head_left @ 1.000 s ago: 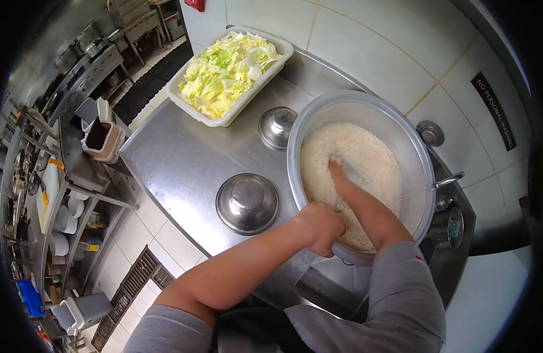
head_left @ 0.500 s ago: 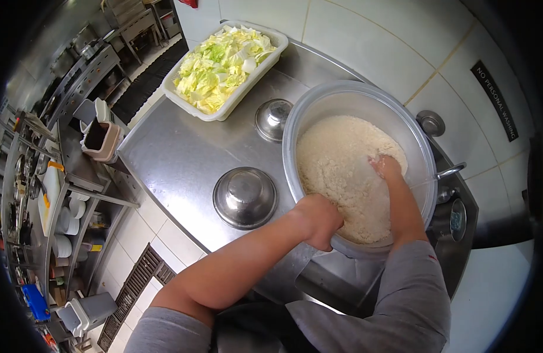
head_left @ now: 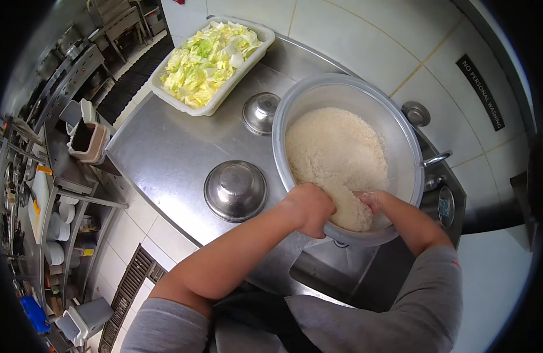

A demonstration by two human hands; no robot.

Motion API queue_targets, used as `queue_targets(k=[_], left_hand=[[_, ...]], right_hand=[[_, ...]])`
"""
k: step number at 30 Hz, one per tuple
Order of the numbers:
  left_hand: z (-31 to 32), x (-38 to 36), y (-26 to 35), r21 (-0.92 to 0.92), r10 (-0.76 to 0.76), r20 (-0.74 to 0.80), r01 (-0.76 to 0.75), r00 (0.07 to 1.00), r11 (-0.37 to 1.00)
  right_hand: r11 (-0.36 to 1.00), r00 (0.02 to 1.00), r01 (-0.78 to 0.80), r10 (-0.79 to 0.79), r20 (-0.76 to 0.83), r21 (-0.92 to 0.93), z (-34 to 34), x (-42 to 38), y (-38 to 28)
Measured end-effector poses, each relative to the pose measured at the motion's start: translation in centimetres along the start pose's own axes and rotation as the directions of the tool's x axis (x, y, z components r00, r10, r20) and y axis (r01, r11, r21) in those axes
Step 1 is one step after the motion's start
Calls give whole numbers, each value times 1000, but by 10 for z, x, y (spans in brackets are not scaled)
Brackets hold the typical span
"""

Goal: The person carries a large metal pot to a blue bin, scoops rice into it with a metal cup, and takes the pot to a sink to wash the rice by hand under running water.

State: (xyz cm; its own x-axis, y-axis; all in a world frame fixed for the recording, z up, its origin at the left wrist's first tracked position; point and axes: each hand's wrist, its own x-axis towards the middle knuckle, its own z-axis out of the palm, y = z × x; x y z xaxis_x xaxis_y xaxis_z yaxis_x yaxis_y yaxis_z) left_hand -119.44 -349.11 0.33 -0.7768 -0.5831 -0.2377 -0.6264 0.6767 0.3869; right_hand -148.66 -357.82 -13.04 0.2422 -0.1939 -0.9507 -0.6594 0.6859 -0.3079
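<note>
A large round metal basin (head_left: 408,138) stands tilted slightly toward me at the sink, holding a thick bed of pale, wet-looking rice grains (head_left: 330,132). My left hand (head_left: 310,207) is closed around the basin's near-left rim. Inside the basin, my right hand (head_left: 372,202) is at the near right side, pressed against a heap of rice. Its fingertips are partly hidden by the grains, so their exact pose does not show. A curved metal tap (head_left: 437,159) reaches over the right rim.
Two upturned metal bowls (head_left: 235,191) sit on the steel counter (head_left: 160,144) to the left. Behind them is a white plastic basket (head_left: 239,75) of chopped cabbage (head_left: 210,62). The sink (head_left: 330,270) lies below the basin. A tiled wall (head_left: 348,35) bounds the back.
My right hand has moved from the basin's right side toward its near edge, gathering rice into a heap there. My left hand stays on the rim. The camera view has shifted slightly.
</note>
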Motion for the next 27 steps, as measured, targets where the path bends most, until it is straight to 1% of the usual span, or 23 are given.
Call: queue_targets(k=[1, 3, 4, 5, 7, 8, 9, 10, 12, 13, 14, 16, 17, 19, 20, 21, 23, 24, 26, 27], left_hand=[[2, 1, -2, 6, -9, 2, 9, 1000, 1000], [8, 3, -4, 23, 49, -50, -48, 998, 999], [10, 3, -5, 21, 46, -41, -45, 998, 999], [11, 3, -5, 13, 49, -46, -49, 998, 999], [9, 3, -6, 12, 53, -51, -53, 997, 999], [8, 3, -5, 6, 47, -46, -47, 998, 999], [8, 3, -5, -5, 42, -43, -42, 998, 999], [9, 3, -5, -6, 46, -42, -46, 998, 999], [12, 4, -6, 5, 65, -89, -64, 994, 998], [13, 6, -6, 9, 70, -90, -69, 994, 998], [14, 6, -5, 15, 57, -76, -56, 995, 998], [14, 7, -7, 26, 34, -59, -32, 998, 999], [11, 7, -6, 12, 29, -35, -29, 999, 1000], [9, 6, -5, 1, 20, -9, -20, 1000, 1000], [8, 5, -5, -8, 14, -10, -14, 1000, 1000], [7, 5, -3, -17, 11, -12, -11, 1000, 1000], [6, 5, -1, -21, 9, -12, -9, 1000, 1000], [5, 4, -1, -29, 5, -10, -5, 1000, 1000], [3, 3, 0, -27, 1, -17, -1, 1000, 1000], [2, 3, -1, -34, -6, -20, 6, 1000, 999]], right_hand=[[1000, 1000, 8, -8, 6, -4, 0, 2, -9], [976, 984, 143, -159, 85, 167, -1, 4, -27], [975, 983, 141, -158, 93, 172, 4, -7, -35], [963, 967, 244, -233, -101, 115, 11, -28, -43], [940, 905, 338, -313, -287, 41, 23, -25, -45], [628, 781, 465, -623, -46, -623, 34, -6, -37], [-57, 668, 412, -660, 344, -909, 43, 5, -36], [-52, 670, 411, -660, 340, -910, 53, 7, -42], [-122, 805, 280, -511, 302, -952, 67, 11, -56], [-120, 805, 275, -514, 297, -954, 68, 20, -61], [7, 717, 165, -687, 115, -986, 68, 39, -65], [96, 668, -19, -740, -84, -995, 52, 76, -90], [30, 743, -110, -662, -102, -993, 38, 89, -115], [50, 685, -246, -697, -210, -968, 32, 98, -153], [50, 685, -245, -698, -209, -968, 35, 106, -161], [173, 622, -255, -724, -298, -951, 34, 123, -165], [210, 552, -209, -780, -293, -955, 36, 128, -159], [121, 547, -167, -814, -194, -979, 45, 125, -142], [13, 282, 17, -960, -7, -1000, 45, 131, -82], [-90, 383, 87, -916, 116, -992, 43, 106, -68]])
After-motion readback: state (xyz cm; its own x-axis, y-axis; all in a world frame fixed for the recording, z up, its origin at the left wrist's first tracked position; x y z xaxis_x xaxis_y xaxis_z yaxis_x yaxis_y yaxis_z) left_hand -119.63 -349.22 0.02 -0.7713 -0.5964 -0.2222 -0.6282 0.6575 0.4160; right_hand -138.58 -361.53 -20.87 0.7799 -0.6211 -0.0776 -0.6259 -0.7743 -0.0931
